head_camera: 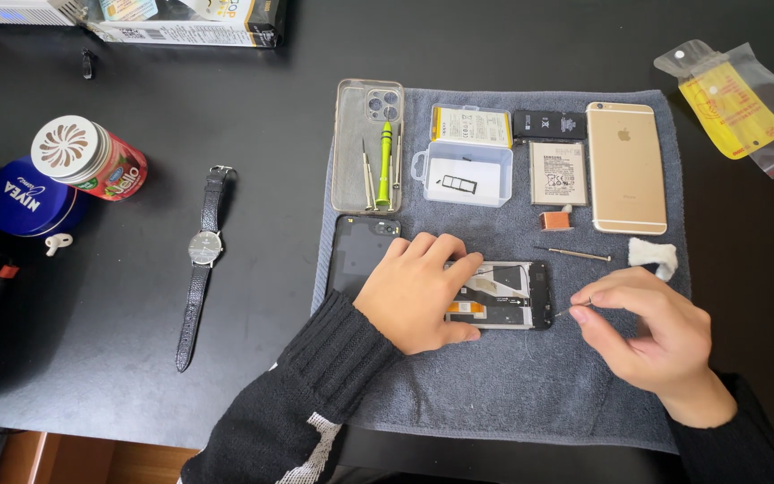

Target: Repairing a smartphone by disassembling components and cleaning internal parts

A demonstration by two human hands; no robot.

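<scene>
An opened phone with bare insides lies on a grey towel. My left hand rests on its left part, fingers pressing the frame. My right hand hovers just right of the phone, pinching a very small part or thin tool tip between thumb and forefinger. A black back cover lies beside my left hand. A thin screwdriver lies above my right hand.
On the towel: a clear phone case holding screwdrivers, a small plastic box, batteries, a gold phone, white cloth. Left on the black table: a wristwatch, two tins. A plastic bag at far right.
</scene>
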